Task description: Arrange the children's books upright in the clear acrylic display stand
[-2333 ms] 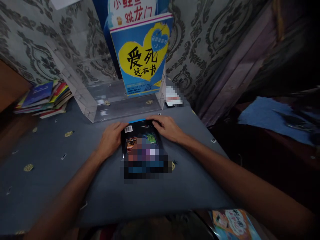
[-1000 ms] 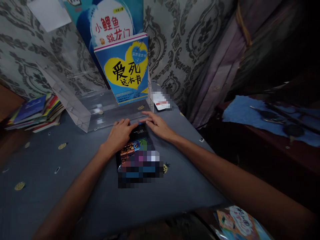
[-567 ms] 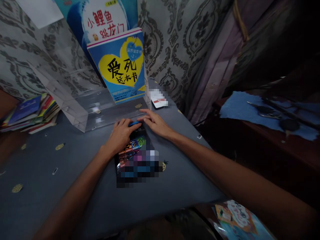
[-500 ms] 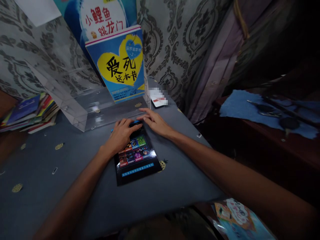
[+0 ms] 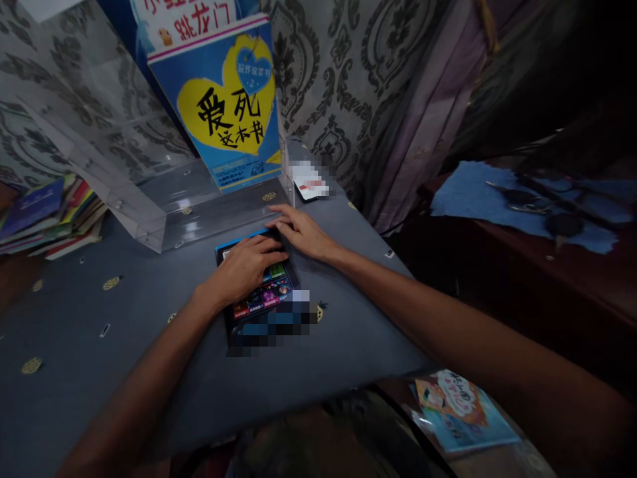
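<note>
A thin black book with rows of small coloured pictures lies on the grey tablecloth, a blue strip along its far edge. Flat across its upper part rests my left hand, fingers stretched to the right. My right hand is at the book's far right corner, its fingers extended and holding nothing. Just beyond both hands stands a clear acrylic book stand. In it leans a blue book with a yellow heart, in front of a taller blue book.
Several stacked books sit at the left. A phone-like flat object lies beside the stand, partly blurred. To the right, a blue cloth with dark items covers a lower reddish surface. A colourful book lies below the table edge.
My left hand has slid nearer over the black book, uncovering more of its blue far edge. My right hand stays by the corner. The whole view has shifted slightly.
</note>
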A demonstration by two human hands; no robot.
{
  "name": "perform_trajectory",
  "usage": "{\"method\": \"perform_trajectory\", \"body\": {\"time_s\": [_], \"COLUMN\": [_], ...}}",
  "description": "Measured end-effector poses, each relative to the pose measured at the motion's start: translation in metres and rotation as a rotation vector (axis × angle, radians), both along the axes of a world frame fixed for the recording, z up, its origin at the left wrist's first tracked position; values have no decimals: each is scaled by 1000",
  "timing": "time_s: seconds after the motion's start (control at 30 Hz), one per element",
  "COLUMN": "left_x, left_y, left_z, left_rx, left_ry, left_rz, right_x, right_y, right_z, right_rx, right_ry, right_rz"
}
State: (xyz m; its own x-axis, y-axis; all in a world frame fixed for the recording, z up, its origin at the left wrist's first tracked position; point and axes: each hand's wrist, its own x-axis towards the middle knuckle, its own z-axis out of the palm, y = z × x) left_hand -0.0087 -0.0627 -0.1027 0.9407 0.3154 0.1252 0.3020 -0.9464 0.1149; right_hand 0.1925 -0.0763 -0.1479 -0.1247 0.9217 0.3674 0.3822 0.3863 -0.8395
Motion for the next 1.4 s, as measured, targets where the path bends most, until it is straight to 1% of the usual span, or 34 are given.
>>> {"method": "perform_trajectory", "body": {"time_s": [0.1,0.2,0.33,0.43,0.63,0.73,0.8,0.9,1.0,1.13,1.3,1.4], "left_x": [1,2,4,7,13,13,13,14,14,10,2,-2], "left_y": [-4,-13,-34,-51,-76,-90,-100,-113,-121,-123,-126,-127], "left_z": [5,14,31,40,50,54,56,57,53,44,35,28], "left_rx": [33,40,-19,-33,-52,-70,-53,0,47,106,180,197], "left_ry": [28,80,169,237,340,360,377,408,416,396,317,266], "left_rz": [-19,-58,-144,-168,-164,-187,-203,-202,-193,-199,-199,-184], "right_x": [-1,-2,-3,-3,-5,-5,-5,-5,-5,-6,-6,-7], "right_y": [-1,-2,-4,-6,-8,-8,-7,-6,-6,-6,-7,-8], "right_z": [1,3,6,7,7,7,6,4,3,3,2,0], "right_rx": [10,18,25,25,33,36,42,55,55,55,73,99], "right_ry": [-50,-88,-125,-150,-194,-197,-199,-204,-213,-234,-270,-311], "right_rz": [-13,-13,-23,-24,-17,-18,-14,-7,-7,-12,-21,-19]}}
